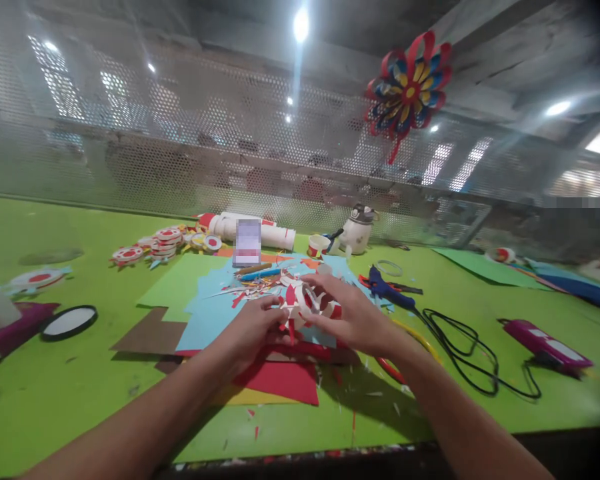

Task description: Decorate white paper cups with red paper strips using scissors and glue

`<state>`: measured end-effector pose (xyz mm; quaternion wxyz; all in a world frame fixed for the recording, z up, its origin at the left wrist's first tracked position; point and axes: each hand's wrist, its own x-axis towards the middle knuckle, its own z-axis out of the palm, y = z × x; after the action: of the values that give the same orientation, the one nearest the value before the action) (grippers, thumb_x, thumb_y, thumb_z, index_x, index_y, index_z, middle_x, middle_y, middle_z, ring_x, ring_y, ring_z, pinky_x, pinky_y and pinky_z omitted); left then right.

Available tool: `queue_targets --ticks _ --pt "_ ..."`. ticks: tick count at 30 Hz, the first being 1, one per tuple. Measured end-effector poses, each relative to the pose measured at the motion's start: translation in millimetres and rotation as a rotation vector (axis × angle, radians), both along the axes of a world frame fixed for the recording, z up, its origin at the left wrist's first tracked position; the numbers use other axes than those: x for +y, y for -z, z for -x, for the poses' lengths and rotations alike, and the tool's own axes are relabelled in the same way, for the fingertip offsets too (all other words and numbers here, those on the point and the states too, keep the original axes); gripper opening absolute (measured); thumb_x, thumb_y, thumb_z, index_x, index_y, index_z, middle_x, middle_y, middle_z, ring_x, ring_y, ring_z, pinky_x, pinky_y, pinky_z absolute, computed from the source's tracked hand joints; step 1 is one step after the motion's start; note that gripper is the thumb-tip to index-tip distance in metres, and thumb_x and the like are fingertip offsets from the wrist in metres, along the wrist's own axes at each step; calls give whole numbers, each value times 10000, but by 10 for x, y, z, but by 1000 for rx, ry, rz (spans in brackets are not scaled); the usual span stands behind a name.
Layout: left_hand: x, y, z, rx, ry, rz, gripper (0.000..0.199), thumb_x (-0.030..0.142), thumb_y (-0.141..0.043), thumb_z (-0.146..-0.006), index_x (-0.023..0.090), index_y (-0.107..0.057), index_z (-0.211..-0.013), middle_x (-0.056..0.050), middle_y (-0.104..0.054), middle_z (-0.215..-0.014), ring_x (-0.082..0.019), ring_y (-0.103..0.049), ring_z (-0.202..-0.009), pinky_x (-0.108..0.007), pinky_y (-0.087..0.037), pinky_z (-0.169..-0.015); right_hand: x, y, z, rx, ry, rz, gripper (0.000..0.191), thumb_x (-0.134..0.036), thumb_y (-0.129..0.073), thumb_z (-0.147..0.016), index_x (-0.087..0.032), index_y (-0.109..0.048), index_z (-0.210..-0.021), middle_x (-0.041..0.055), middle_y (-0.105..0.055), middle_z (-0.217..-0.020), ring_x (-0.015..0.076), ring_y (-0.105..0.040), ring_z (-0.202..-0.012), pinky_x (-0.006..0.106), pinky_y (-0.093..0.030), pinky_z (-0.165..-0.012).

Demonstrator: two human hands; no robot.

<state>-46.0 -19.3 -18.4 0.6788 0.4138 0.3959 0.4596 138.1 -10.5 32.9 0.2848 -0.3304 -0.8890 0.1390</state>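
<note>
Between my two hands is a small red and white paper craft (293, 307) with a round, ring-like white part facing up. My left hand (257, 323) grips its left side with bent fingers. From the right, my right hand (353, 310) curls its thumb and fingers round the other side, partly hiding it. Under them lie sheets of light blue paper (205, 327) and red paper (293, 383). Just beyond are a blue pen (260, 274) and a scatter of thin red and white paper scraps (243, 291).
A blue glue gun (387, 288) lies to the right, its black cord running to a purple power strip (547, 345). Finished-looking paper discs (165, 243) are stacked at the back left, beside white paper rolls (275, 235). A penguin-like figure (358, 230) stands at the back.
</note>
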Motion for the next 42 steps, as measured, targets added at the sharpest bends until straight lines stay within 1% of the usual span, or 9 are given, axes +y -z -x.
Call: queue_targets --ticks 5,9,17,25,29,32,35,38,42 --pt "-22 21 -31 -24 -7 -18 144 125 -612 -720 143 -565 -854 -63 -684 -725 -140 -631 -575 -276 -536 -593 -1 108 -34 6 10 -168 403 -274 -693 -799 -135 -564 -1154 130 -647 -1128 234 -591 -1017 384 -502 -860" --pt "-50 -11 -60 -28 21 -41 116 132 -604 -729 129 -602 -845 -78 -690 -745 -136 -631 -594 -267 -531 -604 -13 123 -58 -40 -26 -230 435 -231 -700 -794 -117 -565 -1193 139 -631 -1153 242 -560 -1075 401 -479 -913" --pt "-74 -101 -46 -47 37 29 254 128 -637 -700 160 -608 -951 -54 -708 -790 -130 -639 -591 -306 -551 -666 -38 129 -31 -93 2 -246 443 -205 -664 -816 -121 -543 -1233 140 -597 -1177 255 -521 -1086 440 -460 -936" --pt "-116 -176 -39 -63 34 43 201 176 -667 -708 166 -592 -894 -30 -696 -712 -116 -627 -560 -267 -526 -626 -80 68 -73 87 38 -140 537 -280 -619 -864 -230 -427 -1363 87 -546 -1265 212 -507 -1135 395 -426 -980" --pt "-125 -184 -35 -71 32 73 294 212 -689 -699 180 -583 -972 -33 -704 -736 -136 -642 -549 -297 -539 -612 -127 29 -103 147 51 16 430 -291 -527 -915 -312 -471 -1341 49 -560 -1191 185 -538 -1004 384 -460 -900" --pt "-106 -149 -30 -55 -9 78 360 215 -695 -685 184 -576 -1024 -20 -680 -673 -159 -645 -540 -321 -545 -597 -122 33 -119 257 37 222 350 -326 -520 -916 -328 -547 -1265 35 -586 -1113 179 -552 -944 377 -478 -851" --pt "-83 -117 -29 -50 -55 46 380 200 -705 -675 171 -580 -1032 7 -639 -610 -150 -630 -529 -328 -551 -630 -68 44 -116 482 8 570 309 -351 -540 -899 -269 -583 -1195 46 -618 -1020 155 -581 -808 336 -508 -745" --pt "-74 -106 -30 -75 -54 44 373 188 -703 -681 175 -572 -1030 4 -648 -646 -143 -629 -551 -341 -560 -658 10 50 -111 727 -61 916 310 -356 -565 -875 -197 -590 -1139 58 -628 -921 139 -590 -697 277 -503 -600" --pt "-73 -112 -29 -73 -61 34 365 198 -705 -684 172 -571 -1023 -19 -671 -709 -151 -642 -588 -339 -564 -660 83 60 -144 860 -203 1102 325 -294 -643 -821 -173 -595 -1119 76 -646 -937 155 -624 -746 252 -494 -587"
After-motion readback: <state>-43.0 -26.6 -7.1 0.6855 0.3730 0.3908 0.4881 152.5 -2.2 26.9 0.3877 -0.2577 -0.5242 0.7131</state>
